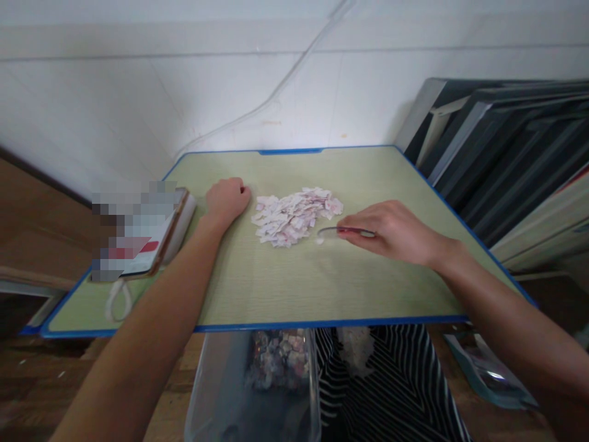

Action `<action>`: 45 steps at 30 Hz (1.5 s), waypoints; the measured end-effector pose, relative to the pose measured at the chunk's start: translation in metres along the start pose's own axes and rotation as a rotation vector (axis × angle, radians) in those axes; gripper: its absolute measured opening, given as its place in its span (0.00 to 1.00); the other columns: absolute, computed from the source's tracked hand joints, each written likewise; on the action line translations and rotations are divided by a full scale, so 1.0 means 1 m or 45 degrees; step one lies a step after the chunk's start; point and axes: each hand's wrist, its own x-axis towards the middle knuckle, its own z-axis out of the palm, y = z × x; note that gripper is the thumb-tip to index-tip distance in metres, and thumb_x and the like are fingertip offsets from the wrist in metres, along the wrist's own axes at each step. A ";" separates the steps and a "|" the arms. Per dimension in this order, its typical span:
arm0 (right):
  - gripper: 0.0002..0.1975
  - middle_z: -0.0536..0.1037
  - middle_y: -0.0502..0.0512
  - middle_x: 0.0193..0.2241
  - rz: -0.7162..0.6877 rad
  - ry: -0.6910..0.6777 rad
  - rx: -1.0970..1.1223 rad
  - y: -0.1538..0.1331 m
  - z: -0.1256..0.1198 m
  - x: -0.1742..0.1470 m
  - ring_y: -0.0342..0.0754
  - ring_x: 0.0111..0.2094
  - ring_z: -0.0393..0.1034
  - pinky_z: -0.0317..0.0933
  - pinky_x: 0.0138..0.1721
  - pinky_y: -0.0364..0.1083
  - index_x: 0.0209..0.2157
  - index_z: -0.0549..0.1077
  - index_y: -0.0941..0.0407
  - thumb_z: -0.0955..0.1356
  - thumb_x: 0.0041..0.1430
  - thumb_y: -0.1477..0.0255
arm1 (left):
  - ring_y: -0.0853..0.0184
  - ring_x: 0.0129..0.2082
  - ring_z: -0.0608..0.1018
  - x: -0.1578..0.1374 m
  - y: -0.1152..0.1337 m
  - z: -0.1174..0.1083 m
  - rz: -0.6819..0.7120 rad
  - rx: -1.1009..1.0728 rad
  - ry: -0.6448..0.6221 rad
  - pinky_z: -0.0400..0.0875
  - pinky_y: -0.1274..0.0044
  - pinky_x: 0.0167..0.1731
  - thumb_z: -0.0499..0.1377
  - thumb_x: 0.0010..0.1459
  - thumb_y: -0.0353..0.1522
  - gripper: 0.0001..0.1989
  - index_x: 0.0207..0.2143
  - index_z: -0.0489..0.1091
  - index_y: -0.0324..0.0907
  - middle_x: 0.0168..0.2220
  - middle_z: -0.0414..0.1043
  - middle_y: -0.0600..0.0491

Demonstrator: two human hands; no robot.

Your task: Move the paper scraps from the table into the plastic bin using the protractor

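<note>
A loose heap of small pale paper pieces (294,216), whitish with pink and purple marks, lies on the table between my hands. To its left, my left hand (227,201) rests on the tabletop in a loose fist, with nothing showing in it. My right hand (391,230) pinches thin dark tweezers (329,229) at the heap's right side. Their curved tip points left and down towards the tabletop. One small paper scrap (319,241) is right at the tip; whether it is gripped I cannot tell.
The light green table (276,294) has a blue rim. At its left lies a phone (150,245) on a white block-like object, with a strap loop (118,301). Below the front edge is a clear plastic bin (221,393) with small pieces inside. Dark panels (506,135) lean at the right.
</note>
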 end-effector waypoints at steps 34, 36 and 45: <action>0.11 0.79 0.52 0.21 0.194 -0.022 0.349 0.007 -0.005 0.004 0.42 0.21 0.70 0.55 0.25 0.40 0.29 0.75 0.58 0.64 0.63 0.72 | 0.51 0.48 0.77 0.001 0.000 0.002 0.004 -0.015 0.012 0.71 0.66 0.44 0.45 0.62 0.36 0.23 0.49 0.75 0.41 0.48 0.78 0.40; 0.10 0.78 0.53 0.21 0.255 0.054 0.182 0.008 -0.004 0.004 0.43 0.21 0.69 0.53 0.25 0.41 0.30 0.76 0.59 0.64 0.62 0.71 | 0.51 0.48 0.77 0.002 0.000 0.002 -0.002 -0.019 0.011 0.71 0.66 0.45 0.45 0.62 0.37 0.23 0.49 0.75 0.42 0.48 0.78 0.40; 0.11 0.76 0.51 0.19 0.218 0.031 0.227 0.008 -0.007 0.004 0.41 0.20 0.66 0.52 0.25 0.41 0.26 0.73 0.58 0.65 0.61 0.73 | 0.50 0.48 0.77 0.001 0.000 0.002 0.016 0.004 0.011 0.72 0.65 0.43 0.44 0.62 0.36 0.23 0.49 0.74 0.39 0.48 0.78 0.39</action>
